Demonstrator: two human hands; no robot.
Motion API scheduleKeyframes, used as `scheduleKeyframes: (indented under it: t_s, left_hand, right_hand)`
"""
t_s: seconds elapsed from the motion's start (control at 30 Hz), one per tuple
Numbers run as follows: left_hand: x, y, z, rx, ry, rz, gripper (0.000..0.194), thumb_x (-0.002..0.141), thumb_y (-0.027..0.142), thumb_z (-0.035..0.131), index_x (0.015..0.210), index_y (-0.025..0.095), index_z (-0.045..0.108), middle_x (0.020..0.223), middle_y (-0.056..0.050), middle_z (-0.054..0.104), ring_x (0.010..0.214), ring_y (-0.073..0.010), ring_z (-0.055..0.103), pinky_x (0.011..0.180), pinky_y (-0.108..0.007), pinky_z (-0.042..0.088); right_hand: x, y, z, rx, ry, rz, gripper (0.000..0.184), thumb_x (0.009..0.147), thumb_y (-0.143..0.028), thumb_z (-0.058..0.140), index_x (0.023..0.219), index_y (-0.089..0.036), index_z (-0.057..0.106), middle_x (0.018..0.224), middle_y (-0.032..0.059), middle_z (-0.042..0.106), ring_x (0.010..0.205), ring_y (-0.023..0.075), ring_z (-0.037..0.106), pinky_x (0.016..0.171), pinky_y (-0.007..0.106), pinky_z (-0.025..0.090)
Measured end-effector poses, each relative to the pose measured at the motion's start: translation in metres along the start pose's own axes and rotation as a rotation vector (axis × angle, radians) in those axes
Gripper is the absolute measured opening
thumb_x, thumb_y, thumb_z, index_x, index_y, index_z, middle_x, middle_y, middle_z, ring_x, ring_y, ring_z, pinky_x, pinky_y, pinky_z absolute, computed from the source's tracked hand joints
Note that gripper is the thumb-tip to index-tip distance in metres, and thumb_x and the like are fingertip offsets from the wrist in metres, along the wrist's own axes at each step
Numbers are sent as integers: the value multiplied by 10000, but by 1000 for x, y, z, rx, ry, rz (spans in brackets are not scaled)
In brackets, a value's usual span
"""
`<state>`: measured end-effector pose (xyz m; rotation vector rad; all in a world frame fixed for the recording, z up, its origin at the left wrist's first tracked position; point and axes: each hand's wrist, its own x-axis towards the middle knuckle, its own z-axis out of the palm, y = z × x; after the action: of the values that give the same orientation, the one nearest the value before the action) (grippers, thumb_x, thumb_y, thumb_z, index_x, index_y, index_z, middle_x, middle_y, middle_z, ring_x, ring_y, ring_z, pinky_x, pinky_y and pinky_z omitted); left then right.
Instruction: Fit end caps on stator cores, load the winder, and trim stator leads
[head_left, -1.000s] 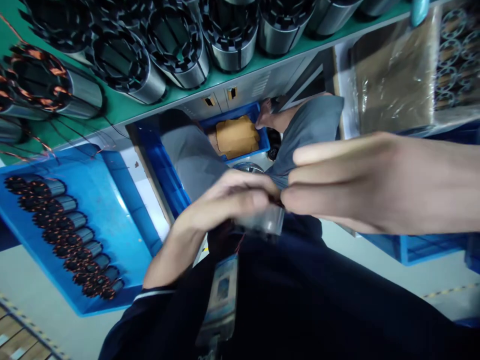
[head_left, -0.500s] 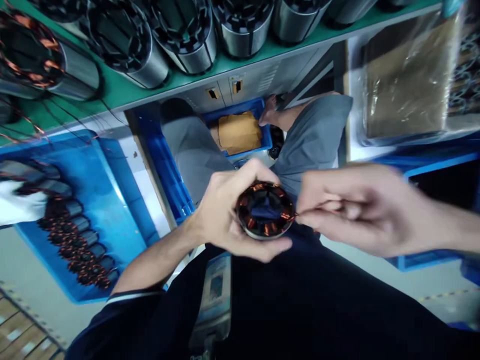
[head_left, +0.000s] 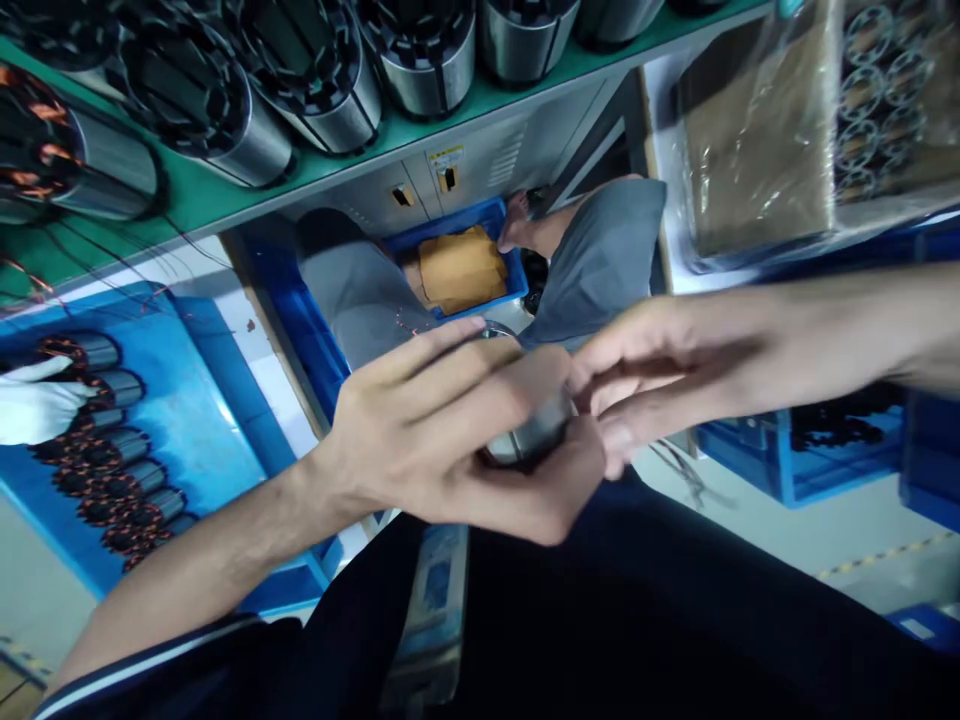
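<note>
Slippage is our first worry: the metal cylinder (head_left: 536, 430) sits between our 2 hands, in front of our dark shirt (head_left: 585, 620), and its smooth side could turn under loosened fingers. Our left hand (head_left: 442, 430) is wrapped around it, fingers draped over the top and thumb below. Our right hand (head_left: 637, 385) meets its right end with bent fingers and thumb close together; we cannot tell whether they pinch anything, since the contact is hidden and blurred. Just past our left fingers, reddish strands (head_left: 407, 325) stick out and could snag if we swing our hands. Farther left, a co-worker's gloved hand (head_left: 37, 405) is over wound cores (head_left: 112, 480) in the blue tray (head_left: 187, 385); a bump there might scratch windings. Beyond, dark leads (head_left: 199, 243) trail over the edge of the green bench (head_left: 191, 195) and could get tugged.
</note>
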<state>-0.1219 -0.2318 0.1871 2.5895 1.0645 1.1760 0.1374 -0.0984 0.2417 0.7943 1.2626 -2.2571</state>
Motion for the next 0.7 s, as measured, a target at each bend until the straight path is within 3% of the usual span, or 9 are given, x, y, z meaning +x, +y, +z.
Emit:
scheduleKeyframes:
  t_s: [0.07, 0.17, 0.23, 0.3, 0.37, 0.43, 0.57, 0.63, 0.7]
  left_hand:
    - [2, 3, -2, 13, -34, 86, 260, 1009, 156, 837, 1151, 374, 836, 1238, 42, 903, 1080, -247, 904, 1082, -517, 762]
    - [5, 7, -8, -129, -179, 11, 341, 1023, 146, 807, 1261, 390, 826, 1301, 83, 892, 1232, -248, 902, 1245, -598, 691]
    - [5, 6, -13, -264, -254, -204, 279, 1006, 220, 829, 1253, 349, 809, 1222, 60, 900, 1269, -288, 899, 1313, -622, 632]
    - [4, 3, -17, -423, -340, -467, 247, 973, 362, 884, 1186, 295, 780, 1042, 17, 888, 1131, -304, 912, 1273, -557, 651]
    - [-2, -1, -23, -692, -414, -702, 334, 978, 488, 897, 1175, 262, 751, 948, -9, 869, 956, -264, 877, 1079, -416, 700]
    - [-13, -3, -26, -1044, -432, -861, 410, 1026, 560, 860, 1256, 243, 740, 1034, -55, 901, 947, -250, 852, 921, -336, 668]
    - [-44, 2, -16, -1576, -128, -1075, 549, 1026, 666, 853, 1302, 209, 726, 1143, -152, 907, 1157, -367, 868, 1157, -510, 644]
    - [-56, 5, -3, -1688, 105, -1228, 527, 992, 680, 876, 1207, 219, 738, 1091, -137, 886, 1120, -370, 868, 1190, -575, 648]
    - [-62, 8, 10, -1637, 299, -1410, 498, 938, 688, 914, 1106, 245, 760, 989, -89, 841, 951, -316, 839, 1055, -534, 713]
  right_hand:
    - [9, 13, -1, 158, -249, 111, 284, 1046, -501, 874, 968, -233, 821, 781, -34, 736, 674, 128, 726, 635, 268, 640]
    - [12, 27, 7, 140, -198, -5, 320, 1101, -498, 816, 969, -218, 730, 764, -57, 647, 620, 96, 624, 599, 242, 580]
    - [7, 28, 15, -254, 8, -263, 251, 1176, -348, 705, 966, -212, 698, 742, -73, 591, 601, 78, 520, 576, 225, 474]
    - [-1, 21, 20, -869, 288, -582, 265, 1186, -163, 622, 937, -208, 698, 720, -62, 580, 601, 100, 456, 546, 284, 359]
    - [-10, 11, 22, -1388, 504, -852, 298, 1153, -74, 626, 903, -208, 715, 709, -45, 576, 609, 136, 447, 539, 364, 303]
    - [-20, 0, 20, -1595, 571, -975, 302, 1167, -98, 645, 898, -211, 726, 713, -38, 567, 629, 152, 468, 555, 387, 311]
    - [-45, -21, -8, -1449, 684, -905, 346, 1257, -286, 612, 927, -220, 693, 758, -31, 580, 684, 138, 508, 648, 317, 394]
    - [-57, -35, -36, -1377, 896, -799, 339, 1240, -369, 661, 931, -232, 693, 792, -11, 631, 715, 146, 558, 708, 303, 441]
    - [-64, -51, -73, -1322, 1175, -601, 297, 1196, -424, 702, 961, -248, 752, 869, 33, 731, 772, 183, 634, 774, 332, 486]
